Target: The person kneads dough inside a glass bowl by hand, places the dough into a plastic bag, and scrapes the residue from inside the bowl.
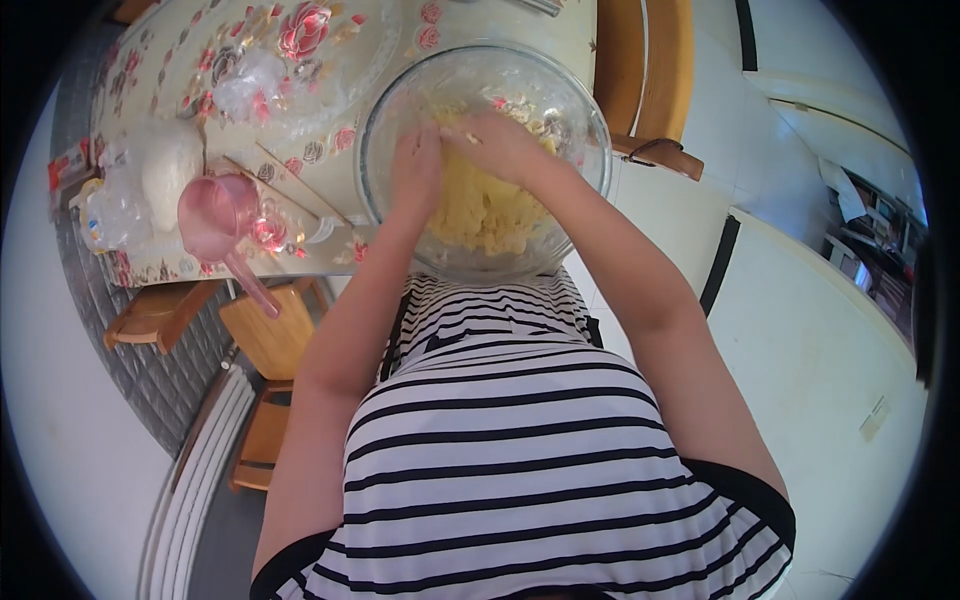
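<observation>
A large clear glass bowl (590,200) stands at the table edge against my body, with crumbly yellow dough (485,215) and some pale flour-like bits (535,120) in it. Both hands are inside the bowl over the dough's far part. My left hand (418,155) is at the bowl's left side, its blurred fingers stretched away from me. Angled across to the left, my right hand (497,145) has bent fingers closed on a bit of dough, close beside the left thumb. The right fingertips are partly hidden.
A flowered cloth covers the table (330,90). To the left lie a pink dipper (215,215) with its handle past the edge, a pair of chopsticks (290,185), a crumpled plastic bag (250,85) and a white bag (170,175). Wooden chairs (265,335) stand below.
</observation>
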A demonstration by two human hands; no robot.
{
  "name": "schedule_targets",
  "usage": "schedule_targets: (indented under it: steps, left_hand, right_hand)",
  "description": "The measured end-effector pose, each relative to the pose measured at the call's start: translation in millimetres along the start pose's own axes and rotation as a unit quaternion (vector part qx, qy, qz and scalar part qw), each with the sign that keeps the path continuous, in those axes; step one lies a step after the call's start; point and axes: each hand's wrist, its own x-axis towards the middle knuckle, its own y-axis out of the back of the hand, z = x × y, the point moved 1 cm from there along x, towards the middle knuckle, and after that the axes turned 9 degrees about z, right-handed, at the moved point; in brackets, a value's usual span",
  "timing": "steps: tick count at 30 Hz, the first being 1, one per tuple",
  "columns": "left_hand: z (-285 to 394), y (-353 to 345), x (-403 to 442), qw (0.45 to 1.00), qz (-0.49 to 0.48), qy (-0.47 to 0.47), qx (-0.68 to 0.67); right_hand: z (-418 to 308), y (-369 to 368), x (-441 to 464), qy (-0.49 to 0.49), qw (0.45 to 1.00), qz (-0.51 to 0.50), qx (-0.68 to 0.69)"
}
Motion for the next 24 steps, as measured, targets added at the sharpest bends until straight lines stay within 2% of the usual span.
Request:
schedule_targets:
  steps: [1,2,3,4,5,6,7,8,9,10,11,12,14,16,17,20,22,24]
  left_hand:
    - [-2.7,4.5,-1.2,0.991,-0.075,0.011,0.108]
    - [-1.2,5.1,-6.4,0.991,-0.077,0.011,0.107]
    - [1.4,6.1,-13.3,0.986,-0.074,-0.033,0.147]
    - [3.8,6.1,-18.3,0.977,-0.07,-0.077,0.188]
    - [-2.5,0.6,-23.3,0.977,-0.071,-0.077,0.188]
    - [-12.1,-7.3,-30.6,0.977,-0.006,-0.104,0.184]
    - [-22.0,-13.2,-35.4,0.973,0.058,-0.13,0.179]
    - [-18.9,-15.4,-36.7,0.974,0.055,-0.129,0.18]
    - [-16.5,-16.9,-36.9,0.981,0.049,-0.091,0.163]
    - [-13.8,-18.1,-36.5,0.987,0.044,-0.054,0.145]
    - [-15.4,-21.2,-33.7,0.987,0.045,-0.055,0.147]
    - [-18.2,-24.5,-29.3,0.992,0.051,-0.049,0.106]
    - [-8.6,-30.8,-28.0,0.995,0.056,-0.041,0.065]
    - [26.6,-34.3,-26.1,0.99,0.071,0.1,-0.076]
    - [25.3,-35.7,-25.3,0.99,0.07,0.1,-0.077]
    - [23.4,-37.1,-18.5,0.989,0.099,0.105,-0.016]
    - [26.1,-34.1,-17.5,0.987,0.133,0.082,0.044]
    - [24.3,-30.2,-10.8,0.988,0.119,0.083,0.044]
  right_hand:
    - [0.6,4.6,-11.9,0.004,0.999,-0.009,-0.032]
    - [0.8,9.0,-23.3,0.007,0.998,-0.017,-0.064]
    - [-0.4,14.4,-36.0,0.006,0.998,-0.017,-0.064]
    - [-1.3,21.1,-48.2,-0.038,0.99,0.051,-0.127]
    - [-1.3,25.3,-52.9,-0.082,0.972,0.118,-0.188]
    - [7.0,16.7,-53.7,-0.084,0.971,0.119,-0.187]
    - [22.7,1.9,-57.4,-0.131,0.961,0.188,-0.154]
    - [22.4,-0.1,-59.0,-0.177,0.943,0.256,-0.122]
    - [20.6,-4.1,-59.1,-0.179,0.942,0.255,-0.122]
    - [16.6,-13.1,-57.0,-0.246,0.937,0.238,-0.075]
    - [7.0,-17.6,-51.8,-0.311,0.925,0.22,-0.025]
    - [-3.3,-17.9,-44.9,-0.311,0.925,0.219,-0.023]
    - [-19.3,-19.3,-36.1,-0.367,0.913,0.134,0.112]
    - [-15.5,-27.0,-25.8,-0.351,0.914,0.139,0.149]
    - [-14.6,-28.4,-22.3,-0.332,0.913,0.144,0.186]
    - [-16.3,-28.4,-22.8,-0.284,0.925,0.195,0.163]
    - [-19.0,-24.6,-23.6,-0.31,0.915,0.194,0.172]
    - [-15.8,-24.4,-19.5,-0.331,0.905,0.196,0.182]
